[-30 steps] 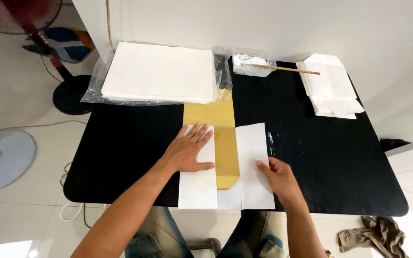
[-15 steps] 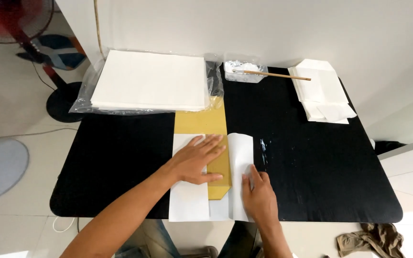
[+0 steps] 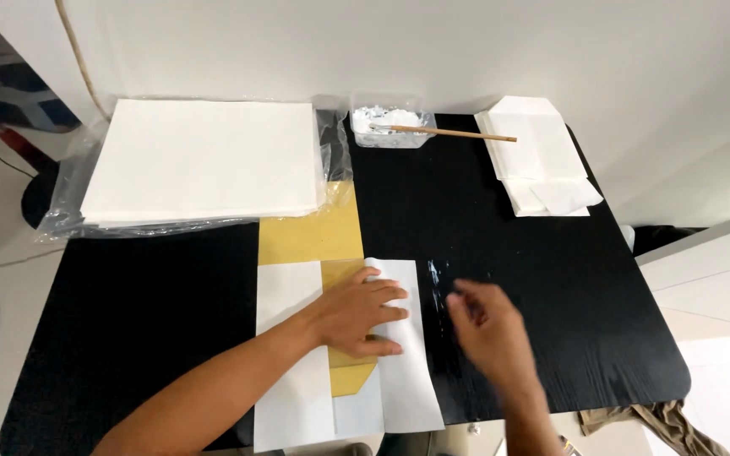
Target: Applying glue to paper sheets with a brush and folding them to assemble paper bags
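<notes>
Left hand lies flat, fingers spread, pressing the folded white sheet over a yellow card; the sheet's long axis runs near to far. Right hand hovers just right of it, fingers loosely curled and empty, above the black table. White wall beyond.

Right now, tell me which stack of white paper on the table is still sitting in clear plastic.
The big stack of white sheets at the far left, lying on crinkled clear plastic wrap. The smaller pile of folded white pieces at the far right lies bare on the black table.
</notes>
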